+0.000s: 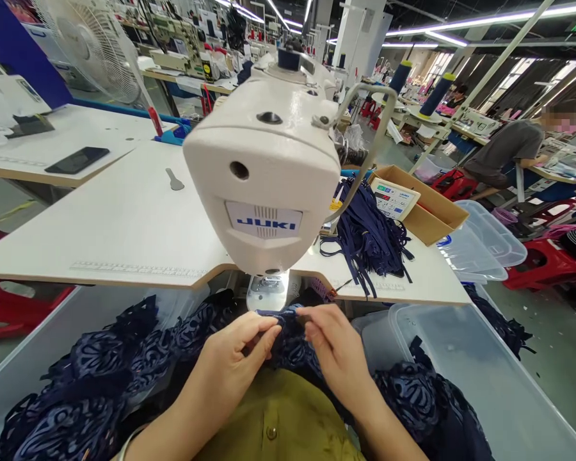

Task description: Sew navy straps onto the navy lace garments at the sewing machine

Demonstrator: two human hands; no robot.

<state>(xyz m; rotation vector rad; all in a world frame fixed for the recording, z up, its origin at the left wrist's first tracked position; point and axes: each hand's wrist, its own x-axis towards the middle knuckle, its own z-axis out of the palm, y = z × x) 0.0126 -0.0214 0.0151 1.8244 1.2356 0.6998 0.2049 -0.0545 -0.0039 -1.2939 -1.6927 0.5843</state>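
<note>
The white sewing machine (264, 153) marked JUKI stands straight ahead, its lit lower end (267, 291) just beyond my fingertips. My left hand (233, 352) pinches a navy strap (283, 314) between thumb and forefinger. At the strap's right end, my right hand (336, 352) is closed, with its fingertips on the fabric. The strap lies close in front of the machine; whether it touches the needle area I cannot tell. Below and beside both wrists hang navy lace garments (98, 358), joined in a long heap, with more lace pieces (413, 390) on the right.
A bundle of navy straps (369, 230) lies right of the machine, beside a control panel (394, 198) and a cardboard box (429, 214). Clear plastic bins (489, 371) flank my lap. On the left are a phone (77, 160) and a fan (84, 48). A person (506, 150) sits far right.
</note>
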